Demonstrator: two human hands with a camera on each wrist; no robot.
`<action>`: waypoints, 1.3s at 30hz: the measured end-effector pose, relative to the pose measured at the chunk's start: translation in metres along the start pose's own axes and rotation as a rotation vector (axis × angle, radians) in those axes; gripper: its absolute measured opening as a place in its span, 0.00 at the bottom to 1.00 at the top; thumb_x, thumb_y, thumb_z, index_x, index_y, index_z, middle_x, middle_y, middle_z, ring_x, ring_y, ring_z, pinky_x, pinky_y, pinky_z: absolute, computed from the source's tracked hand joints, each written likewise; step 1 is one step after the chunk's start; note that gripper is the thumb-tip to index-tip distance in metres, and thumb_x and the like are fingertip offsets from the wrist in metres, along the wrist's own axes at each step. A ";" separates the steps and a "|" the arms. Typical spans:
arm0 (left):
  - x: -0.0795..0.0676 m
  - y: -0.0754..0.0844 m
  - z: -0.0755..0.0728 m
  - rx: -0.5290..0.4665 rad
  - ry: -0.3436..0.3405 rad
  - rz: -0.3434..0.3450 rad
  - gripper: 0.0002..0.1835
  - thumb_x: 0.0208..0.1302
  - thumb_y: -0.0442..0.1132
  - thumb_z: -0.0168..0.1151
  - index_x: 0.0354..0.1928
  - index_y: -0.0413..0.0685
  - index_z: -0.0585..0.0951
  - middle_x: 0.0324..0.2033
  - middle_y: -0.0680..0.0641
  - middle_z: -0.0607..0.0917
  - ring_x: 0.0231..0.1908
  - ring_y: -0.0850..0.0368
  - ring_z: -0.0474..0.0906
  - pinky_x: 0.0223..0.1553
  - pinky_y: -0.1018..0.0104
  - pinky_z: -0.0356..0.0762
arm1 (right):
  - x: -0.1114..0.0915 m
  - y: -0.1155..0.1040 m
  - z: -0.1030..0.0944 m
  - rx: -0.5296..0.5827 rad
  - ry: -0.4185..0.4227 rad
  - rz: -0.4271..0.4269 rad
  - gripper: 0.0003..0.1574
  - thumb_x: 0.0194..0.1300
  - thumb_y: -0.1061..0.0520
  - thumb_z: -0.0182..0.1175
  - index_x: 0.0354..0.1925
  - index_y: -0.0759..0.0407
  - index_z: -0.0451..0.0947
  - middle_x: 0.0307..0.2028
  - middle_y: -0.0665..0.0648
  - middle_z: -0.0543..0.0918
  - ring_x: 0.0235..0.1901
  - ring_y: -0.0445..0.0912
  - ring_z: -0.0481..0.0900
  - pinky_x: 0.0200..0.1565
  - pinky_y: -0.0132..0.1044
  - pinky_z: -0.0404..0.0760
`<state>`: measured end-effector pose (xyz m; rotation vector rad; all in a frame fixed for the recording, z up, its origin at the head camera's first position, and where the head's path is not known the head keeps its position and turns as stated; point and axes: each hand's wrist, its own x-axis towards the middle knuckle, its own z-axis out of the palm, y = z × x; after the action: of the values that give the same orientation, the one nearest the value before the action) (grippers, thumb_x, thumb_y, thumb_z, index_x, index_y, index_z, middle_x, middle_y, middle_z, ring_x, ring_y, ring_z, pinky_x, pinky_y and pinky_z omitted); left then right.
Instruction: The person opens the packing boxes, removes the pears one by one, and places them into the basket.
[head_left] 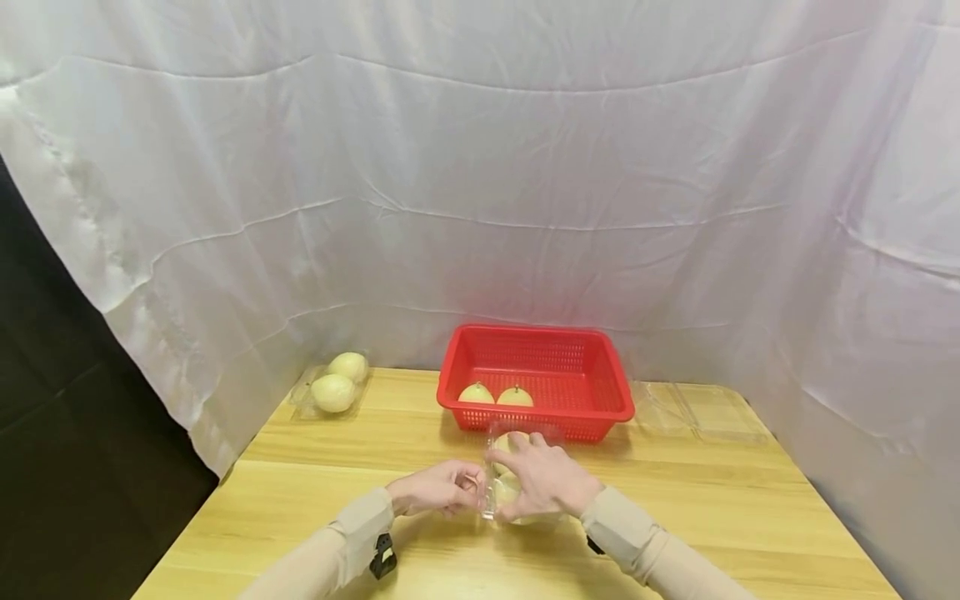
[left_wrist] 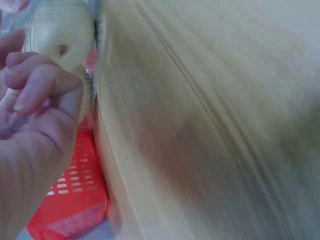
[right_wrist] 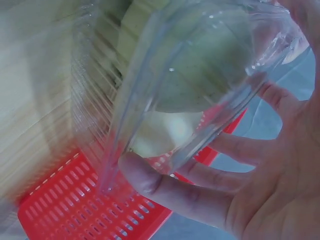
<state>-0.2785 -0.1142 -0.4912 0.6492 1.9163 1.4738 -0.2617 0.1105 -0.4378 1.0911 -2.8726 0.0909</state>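
A clear plastic clamshell box (head_left: 489, 498) with pale yellow pears (right_wrist: 200, 65) inside stands just in front of the red basket. My right hand (head_left: 547, 477) spans the box from above and grips it, the thumb near its left edge and the fingers around its far side. The right wrist view shows the plastic between these fingers. My left hand (head_left: 444, 487) is at the box's left edge with its fingers curled and fingertips right at the rim. In the left wrist view a pear (left_wrist: 62, 32) shows behind those curled fingers.
The red basket (head_left: 536, 414) holds two pears (head_left: 515, 397) near its front wall. Another clear box (head_left: 302, 398) with two pears (head_left: 333, 392) sits at the back left. Empty clear plastic boxes (head_left: 697, 410) lie at the back right. A light curtain (head_left: 480, 167) hangs behind the wooden table (head_left: 720, 517).
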 end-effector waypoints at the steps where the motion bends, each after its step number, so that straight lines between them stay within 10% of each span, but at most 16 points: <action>1: 0.001 -0.001 -0.001 0.004 0.016 0.006 0.05 0.62 0.31 0.59 0.38 0.45 0.75 0.19 0.55 0.72 0.16 0.64 0.60 0.18 0.71 0.57 | -0.001 -0.001 0.001 0.002 0.000 -0.001 0.52 0.43 0.25 0.68 0.65 0.36 0.68 0.58 0.59 0.71 0.49 0.54 0.73 0.34 0.49 0.81; 9: 0.015 -0.002 -0.006 0.127 0.288 0.155 0.04 0.60 0.29 0.62 0.37 0.37 0.79 0.25 0.52 0.77 0.23 0.62 0.71 0.23 0.71 0.70 | -0.002 -0.003 0.005 -0.051 0.032 0.003 0.54 0.42 0.23 0.66 0.66 0.37 0.67 0.56 0.58 0.71 0.47 0.53 0.73 0.30 0.44 0.79; 19: 0.037 0.002 -0.007 0.120 0.514 0.129 0.22 0.63 0.32 0.63 0.56 0.32 0.70 0.37 0.38 0.80 0.30 0.50 0.79 0.35 0.50 0.82 | 0.000 -0.004 0.003 -0.063 0.019 0.009 0.56 0.43 0.26 0.66 0.70 0.31 0.61 0.54 0.58 0.72 0.48 0.55 0.74 0.28 0.45 0.79; 39: 0.056 0.001 -0.024 -0.137 0.453 0.022 0.28 0.56 0.25 0.58 0.62 0.34 0.74 0.33 0.46 0.82 0.22 0.62 0.73 0.22 0.71 0.69 | -0.003 0.001 0.006 -0.079 0.009 -0.047 0.55 0.41 0.27 0.65 0.68 0.33 0.64 0.57 0.54 0.71 0.54 0.52 0.71 0.28 0.43 0.79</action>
<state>-0.3342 -0.0903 -0.4965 0.2888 2.1123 1.8690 -0.2608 0.1128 -0.4438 1.1398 -2.8138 -0.0196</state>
